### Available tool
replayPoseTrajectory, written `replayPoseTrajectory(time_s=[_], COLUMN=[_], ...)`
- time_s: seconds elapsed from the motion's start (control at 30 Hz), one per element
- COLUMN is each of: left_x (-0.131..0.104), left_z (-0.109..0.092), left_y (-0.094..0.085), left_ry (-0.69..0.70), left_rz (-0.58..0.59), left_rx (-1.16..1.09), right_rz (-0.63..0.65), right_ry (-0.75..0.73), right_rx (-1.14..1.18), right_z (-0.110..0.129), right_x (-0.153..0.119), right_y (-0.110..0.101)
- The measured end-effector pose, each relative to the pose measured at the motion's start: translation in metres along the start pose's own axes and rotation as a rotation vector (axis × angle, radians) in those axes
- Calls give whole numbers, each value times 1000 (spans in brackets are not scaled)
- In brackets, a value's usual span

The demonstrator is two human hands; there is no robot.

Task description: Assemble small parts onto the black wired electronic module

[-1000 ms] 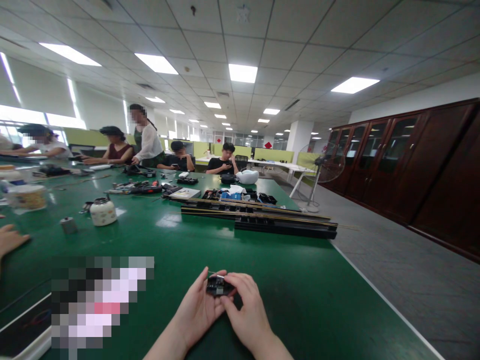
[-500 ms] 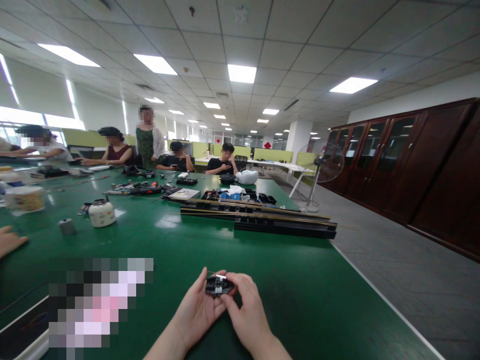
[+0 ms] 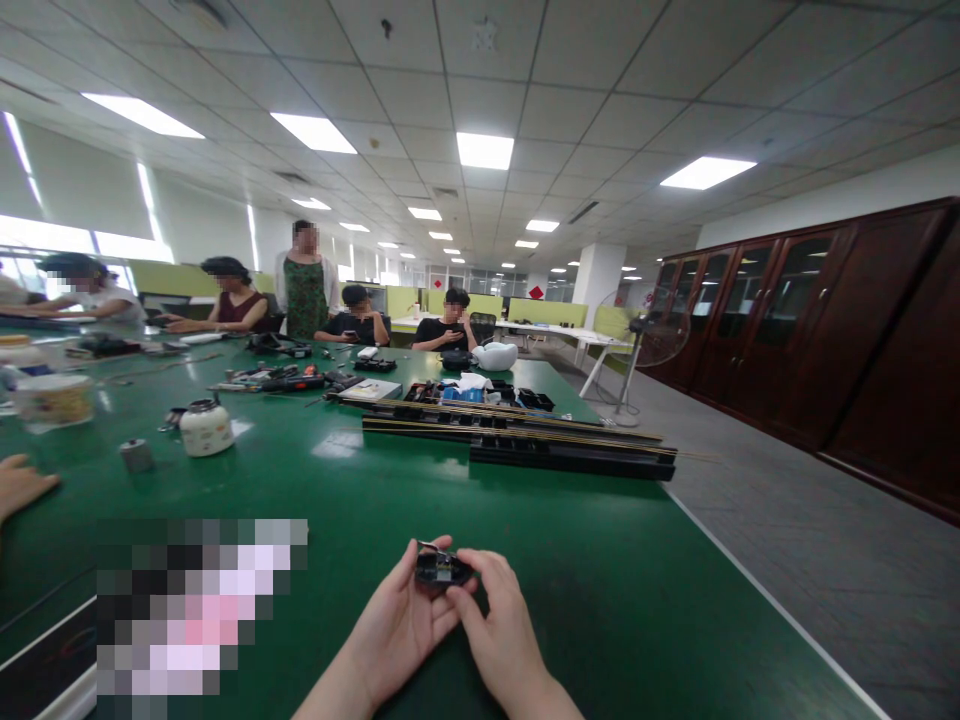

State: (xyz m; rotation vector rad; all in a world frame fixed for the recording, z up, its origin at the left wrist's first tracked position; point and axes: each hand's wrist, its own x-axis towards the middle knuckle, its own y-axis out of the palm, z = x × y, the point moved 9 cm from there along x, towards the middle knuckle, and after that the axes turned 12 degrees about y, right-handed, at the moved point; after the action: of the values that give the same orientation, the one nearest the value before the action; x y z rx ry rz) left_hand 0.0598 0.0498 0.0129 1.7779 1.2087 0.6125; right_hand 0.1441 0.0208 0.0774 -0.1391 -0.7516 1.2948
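Observation:
Low over the green table (image 3: 645, 590), both hands share one small black device casing (image 3: 441, 569) with its inside exposed. A pale square part and some small metallic bits show within it; its exact kind I cannot make out. My left hand (image 3: 405, 625) cradles the casing from below and the left, thumb along its left end. The fingers and thumb of my right hand (image 3: 499, 610) close on its right end. A thin dark strip or wire stands out along the casing's top edge.
Long black rails (image 3: 570, 460) with thin brass-coloured rods lie ahead. A white jar (image 3: 206, 430) and grey metal cylinder (image 3: 136, 456) stand left, near another person's hand (image 3: 26, 485). A blurred-out flat item (image 3: 202, 610) lies lower left. Several people sit beyond.
The casing has tilted a little in my hands, and the white strip at its top no longer shows. A standing person in the background has shifted slightly right.

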Motion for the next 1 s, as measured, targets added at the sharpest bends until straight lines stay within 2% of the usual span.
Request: replayPoseTrajectory(time_s=[0.5, 0.8, 1.0], left_x=[0, 0, 2], left_z=[0, -1, -3], left_y=[-4, -1, -5], left_ry=[8, -22, 31], left_rz=[-70, -42, -64], left_rx=[-10, 30, 54], right_rz=[-20, -40, -71], right_ry=[0, 9, 27], right_rx=[-2, -19, -36], right_z=[1, -8, -11], right_x=[1, 1, 3], right_y=[-2, 1, -1])
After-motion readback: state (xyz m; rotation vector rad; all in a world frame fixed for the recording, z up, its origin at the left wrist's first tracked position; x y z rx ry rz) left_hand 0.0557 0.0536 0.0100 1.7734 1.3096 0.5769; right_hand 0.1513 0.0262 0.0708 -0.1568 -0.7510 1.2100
